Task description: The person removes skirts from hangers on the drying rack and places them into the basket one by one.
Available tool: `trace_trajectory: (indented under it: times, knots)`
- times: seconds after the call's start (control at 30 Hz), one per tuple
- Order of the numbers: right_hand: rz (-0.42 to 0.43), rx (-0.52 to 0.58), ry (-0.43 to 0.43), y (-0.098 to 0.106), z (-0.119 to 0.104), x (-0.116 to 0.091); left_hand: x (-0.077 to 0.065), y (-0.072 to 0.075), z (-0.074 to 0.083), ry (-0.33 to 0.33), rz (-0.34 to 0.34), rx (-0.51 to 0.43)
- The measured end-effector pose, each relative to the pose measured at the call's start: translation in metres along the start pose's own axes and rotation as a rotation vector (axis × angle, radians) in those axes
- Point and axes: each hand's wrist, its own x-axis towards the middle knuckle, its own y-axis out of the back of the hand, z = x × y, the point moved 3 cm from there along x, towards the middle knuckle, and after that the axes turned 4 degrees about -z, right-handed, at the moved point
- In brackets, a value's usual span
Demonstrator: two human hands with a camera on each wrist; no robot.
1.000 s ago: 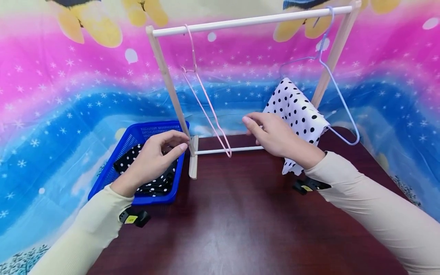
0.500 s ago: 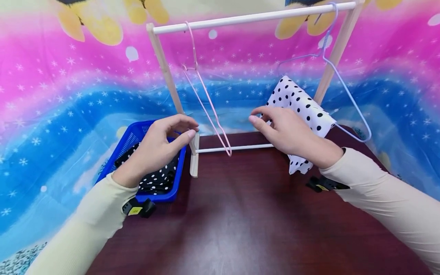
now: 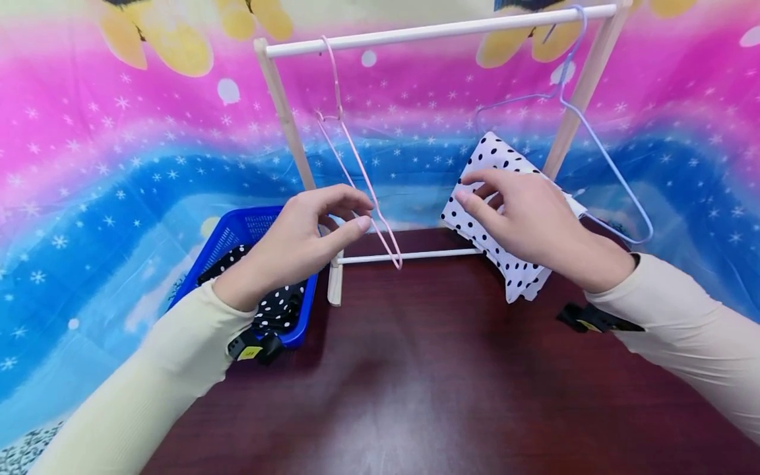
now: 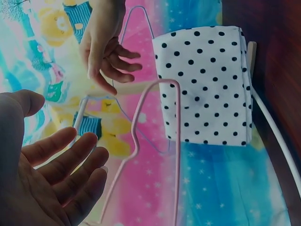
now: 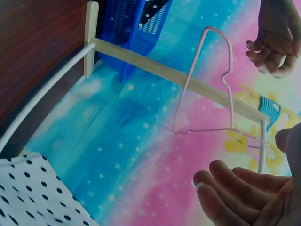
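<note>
My left hand [image 3: 315, 237], fingers loosely bent and holding nothing, is beside the pink hanger [image 3: 361, 158]; its fingertips overlap the hanger's lower end in the head view. That hanger hangs by its hook near the left end of the rack's top rail [image 3: 439, 30]. Over toward the right, my right hand [image 3: 528, 211] is also empty, its fingers relaxed in front of a white cloth with black dots [image 3: 489, 155]. The cloth is folded over the lower bar of a light purple hanger [image 3: 611, 161] near the rail's right end. In the left wrist view the cloth [image 4: 202, 89] hangs evenly.
A blue basket [image 3: 237, 227] with a black, white-dotted cloth [image 3: 279, 307] inside stands left of the rack, partly behind my left forearm. The rack's wooden posts [image 3: 285, 125] stand on a dark red table [image 3: 404, 369]. A patterned fabric backdrop [image 3: 196, 138] surrounds it.
My left hand has moved right and up, from over the basket to the pink hanger. My right hand has moved right and slightly up, across the white dotted cloth.
</note>
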Motion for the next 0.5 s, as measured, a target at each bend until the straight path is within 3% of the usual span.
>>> trace_trajectory:
  times: [0.33,0.5]
  knots:
    - [0.159,-0.008,-0.03,0.024,0.016,-0.007,0.008,-0.015,0.017,-0.072,-0.02,-0.04]
    - [0.187,-0.019,-0.049,0.037,0.022,-0.01,0.015,-0.023,0.027,-0.104,-0.029,-0.067]
